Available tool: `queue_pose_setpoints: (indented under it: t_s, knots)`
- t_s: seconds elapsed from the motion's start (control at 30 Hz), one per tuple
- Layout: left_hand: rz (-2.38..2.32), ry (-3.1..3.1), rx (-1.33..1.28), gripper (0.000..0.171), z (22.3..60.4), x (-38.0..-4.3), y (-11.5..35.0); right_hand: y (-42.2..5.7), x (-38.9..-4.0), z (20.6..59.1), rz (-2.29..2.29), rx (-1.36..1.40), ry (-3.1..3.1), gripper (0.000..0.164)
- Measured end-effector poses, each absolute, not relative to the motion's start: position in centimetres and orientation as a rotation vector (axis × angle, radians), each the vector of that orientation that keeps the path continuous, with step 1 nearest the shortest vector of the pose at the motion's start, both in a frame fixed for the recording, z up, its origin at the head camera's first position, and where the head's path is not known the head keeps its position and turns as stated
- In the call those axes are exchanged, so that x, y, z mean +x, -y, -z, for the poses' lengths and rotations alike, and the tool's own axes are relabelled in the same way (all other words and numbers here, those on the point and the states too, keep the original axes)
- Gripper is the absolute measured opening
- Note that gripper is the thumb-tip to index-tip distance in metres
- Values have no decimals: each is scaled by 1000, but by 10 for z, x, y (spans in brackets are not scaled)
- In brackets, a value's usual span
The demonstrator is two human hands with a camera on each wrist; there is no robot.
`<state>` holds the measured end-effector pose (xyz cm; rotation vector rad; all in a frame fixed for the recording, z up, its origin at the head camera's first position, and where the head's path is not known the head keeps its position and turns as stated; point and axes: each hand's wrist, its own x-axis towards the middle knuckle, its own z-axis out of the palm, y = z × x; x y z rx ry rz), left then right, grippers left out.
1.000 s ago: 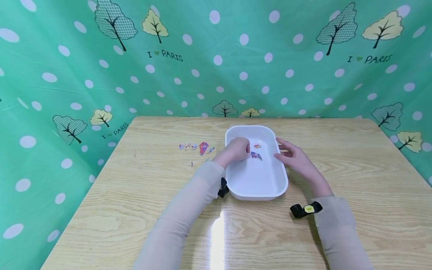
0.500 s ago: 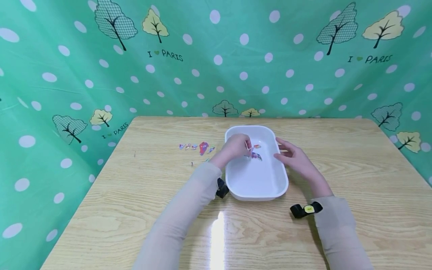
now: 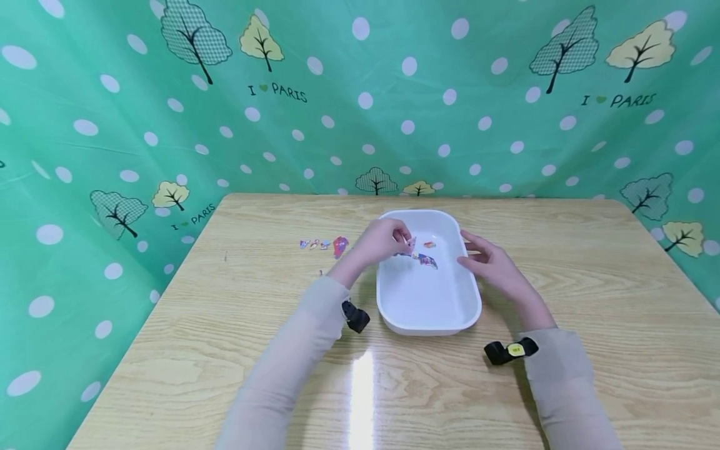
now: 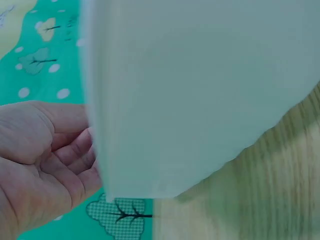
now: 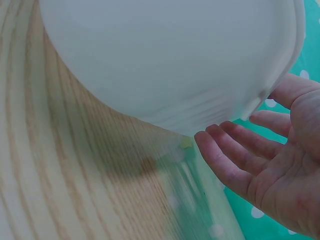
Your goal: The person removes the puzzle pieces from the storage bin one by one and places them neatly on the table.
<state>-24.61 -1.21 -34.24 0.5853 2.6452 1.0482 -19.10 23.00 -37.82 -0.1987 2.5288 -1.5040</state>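
My left hand [image 3: 384, 241] pinches a small pink flat piece [image 3: 412, 244], like a sticker cut-out, over the left part of a white plastic tub [image 3: 429, 312]. On the tub's floor lie a purple-blue patterned piece [image 3: 427, 260] and a small orange-red one [image 3: 430, 245]. In the left wrist view, the tub's wall hides the fingertips of that hand [image 4: 47, 160]. My right hand [image 3: 489, 262] holds the tub's right rim. In the right wrist view, its thumb goes behind the rim and its fingers [image 5: 235, 175] touch the outer wall [image 5: 165, 60].
Left of the tub, several small colourful cut-outs [image 3: 314, 244] lie in a row with a larger red-purple one [image 3: 340, 246]. A tiny piece [image 3: 321, 272] lies nearer. Behind the wooden table [image 3: 253, 312] hangs a green dotted curtain [image 3: 315, 37].
My left hand has risen from the tub's floor and drawn back to the left, with the pink piece now showing in its fingers. The right hand and tub have stayed in place.
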Motion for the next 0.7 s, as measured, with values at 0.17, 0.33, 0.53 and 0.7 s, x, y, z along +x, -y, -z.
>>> queue_pose_setpoints:
  t_s: [0.17, 0.33, 0.53, 0.7]
  knots:
    - [-1098, -2636, 552, 17, 336, -244, 26, -230, -192, 380, 1498, -198, -2535, 64]
    - [-1166, -2608, 499, 14, 335, -243, 46, -231, -192, 383, 1486, -192, -2541, 65]
    - [-1287, -2564, 438, 14, 338, -244, 74, -230, -192, 383, 1487, -172, -2537, 65]
    - [-1277, -2588, 379, 16, 345, -242, 95, -229, -193, 383, 1488, -183, -2542, 63]
